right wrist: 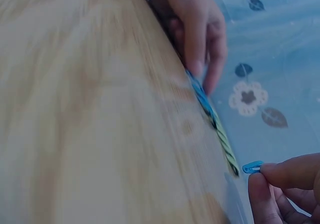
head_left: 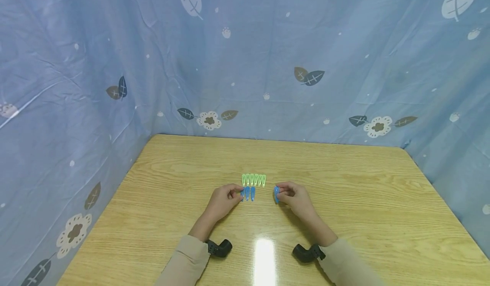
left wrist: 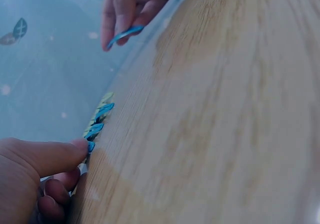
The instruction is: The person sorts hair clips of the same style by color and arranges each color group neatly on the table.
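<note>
Several green snap hair clips [head_left: 252,179] stand side by side in a row on the table. Just below that row in the head view are three blue snap hair clips [head_left: 252,193], set upright next to one another. My left hand [head_left: 223,202] pinches the leftmost blue clip [left wrist: 91,146] between thumb and forefinger, and these partly cover it. Right of both rows, my right hand [head_left: 300,200] holds another blue hair clip [right wrist: 252,167] by thumb and fingertips. That clip is raised off the tabletop, apart from the others.
The wooden table [head_left: 363,192] has blue patterned curtains [head_left: 268,56] along its back and sides. A black wrist device [head_left: 219,248] sits on the left wrist, and a similar device [head_left: 306,253] on the right. Light glares off the table [head_left: 264,260] between the forearms.
</note>
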Available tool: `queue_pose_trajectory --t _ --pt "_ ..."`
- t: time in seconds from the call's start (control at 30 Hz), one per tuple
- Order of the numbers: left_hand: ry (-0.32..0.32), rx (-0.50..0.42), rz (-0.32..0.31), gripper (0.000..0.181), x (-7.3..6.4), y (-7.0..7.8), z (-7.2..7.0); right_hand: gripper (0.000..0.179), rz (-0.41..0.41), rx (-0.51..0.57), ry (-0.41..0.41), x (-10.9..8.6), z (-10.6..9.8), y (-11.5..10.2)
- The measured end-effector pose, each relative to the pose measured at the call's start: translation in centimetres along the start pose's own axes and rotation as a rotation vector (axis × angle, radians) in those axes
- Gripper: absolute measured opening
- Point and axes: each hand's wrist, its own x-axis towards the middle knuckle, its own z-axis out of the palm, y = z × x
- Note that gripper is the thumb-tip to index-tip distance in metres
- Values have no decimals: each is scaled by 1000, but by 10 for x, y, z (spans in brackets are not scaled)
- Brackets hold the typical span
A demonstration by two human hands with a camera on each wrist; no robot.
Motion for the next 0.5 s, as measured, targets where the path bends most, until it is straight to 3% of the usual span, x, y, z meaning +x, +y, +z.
queue_pose_trajectory --t 0.33,0.5 --pt "1 -9 -2 22 -1 1 0 26 12 11 41 11 35 -6" --pt "2 -2 4 22 0 0 0 25 13 -52 67 17 47 -8"
